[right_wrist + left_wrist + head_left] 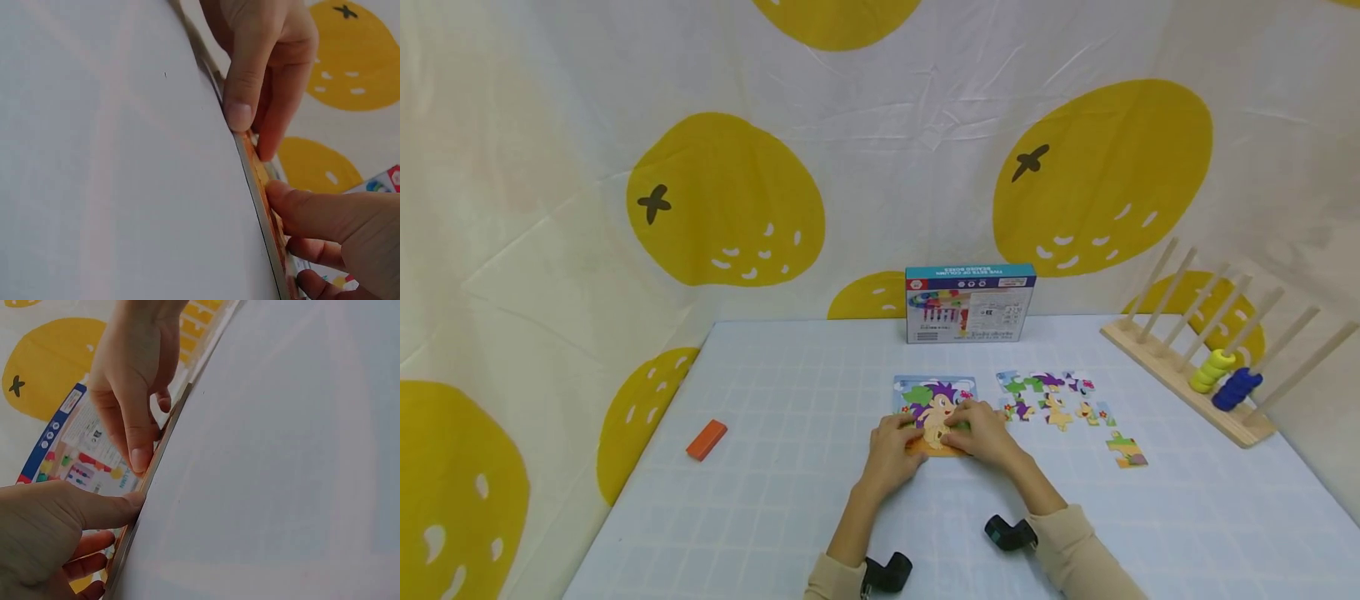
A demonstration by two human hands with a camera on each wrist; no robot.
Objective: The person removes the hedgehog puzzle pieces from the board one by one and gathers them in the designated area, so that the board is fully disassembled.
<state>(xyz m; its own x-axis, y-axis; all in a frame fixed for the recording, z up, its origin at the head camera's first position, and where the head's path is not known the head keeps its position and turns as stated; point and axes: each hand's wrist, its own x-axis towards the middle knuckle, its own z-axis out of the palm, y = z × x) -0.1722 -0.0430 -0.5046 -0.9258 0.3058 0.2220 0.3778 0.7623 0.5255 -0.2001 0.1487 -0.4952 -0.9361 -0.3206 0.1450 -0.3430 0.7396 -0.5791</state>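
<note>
In the head view, a flat puzzle board (935,392) with a purple-haired cartoon hedgehog lies on the table. My left hand (891,454) rests its fingers on the lower left of the board, thumb at the front edge. On the board's right side sit the fingertips of my right hand (983,433). Both wrist views show the board edge-on, with the left hand (44,534) and right hand (350,228) touching it; whether a separate piece is under the fingertips cannot be seen. Loose puzzle pieces (1056,412) lie to the right, with one piece (1126,450) set apart nearer me.
Behind the board stands a toy box (970,308) against the fruit-patterned curtain. A wooden peg rack (1180,383) with yellow rings (1212,372) and blue rings (1236,389) stands at the right. An orange block (707,440) lies on the left of the table (790,383).
</note>
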